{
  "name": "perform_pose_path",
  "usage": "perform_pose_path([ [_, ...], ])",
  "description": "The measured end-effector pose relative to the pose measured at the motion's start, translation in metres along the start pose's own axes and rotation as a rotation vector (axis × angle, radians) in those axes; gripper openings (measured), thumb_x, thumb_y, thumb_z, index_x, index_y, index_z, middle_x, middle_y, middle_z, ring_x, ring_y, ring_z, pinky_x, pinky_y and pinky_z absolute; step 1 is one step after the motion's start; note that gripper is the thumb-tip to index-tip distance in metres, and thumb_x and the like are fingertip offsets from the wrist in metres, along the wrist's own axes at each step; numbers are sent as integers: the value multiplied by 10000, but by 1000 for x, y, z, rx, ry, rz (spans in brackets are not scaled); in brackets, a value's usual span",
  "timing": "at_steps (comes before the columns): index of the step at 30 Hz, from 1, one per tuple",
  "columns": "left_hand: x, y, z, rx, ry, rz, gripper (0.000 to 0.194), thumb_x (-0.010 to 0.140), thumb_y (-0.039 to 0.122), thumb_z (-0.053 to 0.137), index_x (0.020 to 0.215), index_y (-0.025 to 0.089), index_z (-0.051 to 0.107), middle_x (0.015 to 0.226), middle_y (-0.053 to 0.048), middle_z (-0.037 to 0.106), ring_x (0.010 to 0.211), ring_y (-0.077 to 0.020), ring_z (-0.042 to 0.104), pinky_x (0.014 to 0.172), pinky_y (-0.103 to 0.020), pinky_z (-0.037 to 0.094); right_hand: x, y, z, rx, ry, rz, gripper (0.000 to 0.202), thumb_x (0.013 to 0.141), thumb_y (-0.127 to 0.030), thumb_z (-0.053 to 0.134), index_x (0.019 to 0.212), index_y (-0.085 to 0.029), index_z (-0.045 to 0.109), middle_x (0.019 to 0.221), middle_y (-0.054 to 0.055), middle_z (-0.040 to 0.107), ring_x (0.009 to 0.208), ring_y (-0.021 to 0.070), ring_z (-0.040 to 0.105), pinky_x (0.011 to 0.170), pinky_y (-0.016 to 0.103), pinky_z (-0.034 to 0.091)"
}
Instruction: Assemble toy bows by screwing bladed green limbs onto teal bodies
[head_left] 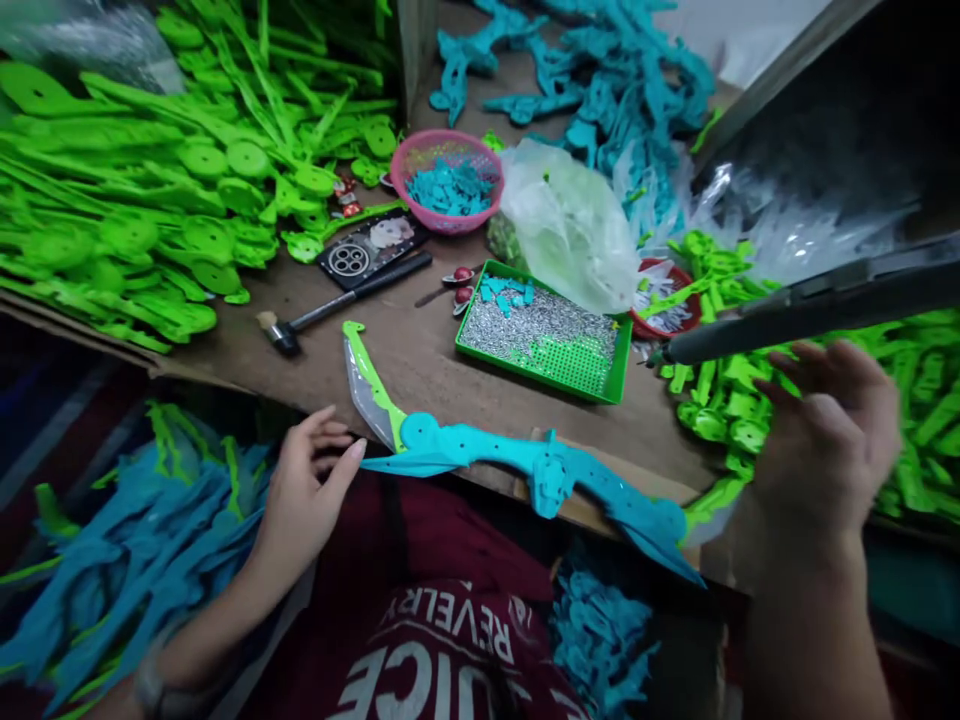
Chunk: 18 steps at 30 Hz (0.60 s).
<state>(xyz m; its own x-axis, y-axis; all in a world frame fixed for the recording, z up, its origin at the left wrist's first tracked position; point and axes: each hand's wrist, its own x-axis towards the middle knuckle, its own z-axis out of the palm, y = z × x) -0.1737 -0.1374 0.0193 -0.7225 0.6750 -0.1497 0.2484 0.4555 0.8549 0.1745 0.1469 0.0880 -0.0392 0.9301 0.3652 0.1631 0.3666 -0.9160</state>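
A blue bow-shaped plastic toy (517,455) lies along the table's front edge, with a green and grey blade piece (373,390) at its left end and a green piece (716,500) at its right end. Beside the left end, my left hand (319,475) has its thumb and fingers apart, near the blue tip, holding nothing. My right hand (832,430) is raised at the right, fingers loosely curled and apart, just below a dark power screwdriver (825,300) that it does not grip. The screwdriver's tip points left, above the green parts.
A green tray (619,370) of small screws stands mid-table, near a pink basket (427,215) of blue pieces, a plastic bag (570,220) and a hammer (352,300). Green parts (150,190) are heaped left, blue parts (622,70) behind, and more blue parts (142,550) below left.
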Motion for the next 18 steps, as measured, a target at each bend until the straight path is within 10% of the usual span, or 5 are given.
perform_pose_path([
  [3, -1, 26, 1, 212, 37, 464, 418, 867, 312, 694, 1267, 243, 592, 1199, -100, 633, 1156, -271, 614, 1023, -431, 509, 17, -5, 29, 109, -332, 20, 377, 851, -329, 640, 1223, -345, 698, 1337, 68, 672, 1294, 292, 594, 920, 436, 488],
  [7, 19, 79, 49, 254, -446, 867, 304, 964, 260, 556, 1252, 223, 643, 1237, -100, 697, 1198, -255, 626, 1071, -412, 464, 27, -3, 53, 97, -442, 34, 527, 795, -359, 724, 1300, -279, 599, 1011, 71, 743, 899, 247, 719, 788, 446, 550],
  [14, 127, 128, 190, 382, -996, 1067, 514, 961, 519, 494, 1322, 178, 626, 1482, -118, 559, 1492, -284, 363, 1242, -507, 181, 47, 7, 104, 112, -343, 87, 419, 800, -531, 620, 1143, -294, 577, 660, -47, 476, 588, 153, 559, 658, 355, 522],
  [18, 155, 129, 196, 385, -863, 1099, 514, 953, 501, 463, 1243, 137, 681, 1460, -159, 574, 1518, -332, 300, 1247, -567, 87, 46, 31, 130, 141, -212, 95, 428, 817, -608, 607, 1114, -303, 567, 625, -60, 440, 536, 132, 502, 629, 334, 487],
])
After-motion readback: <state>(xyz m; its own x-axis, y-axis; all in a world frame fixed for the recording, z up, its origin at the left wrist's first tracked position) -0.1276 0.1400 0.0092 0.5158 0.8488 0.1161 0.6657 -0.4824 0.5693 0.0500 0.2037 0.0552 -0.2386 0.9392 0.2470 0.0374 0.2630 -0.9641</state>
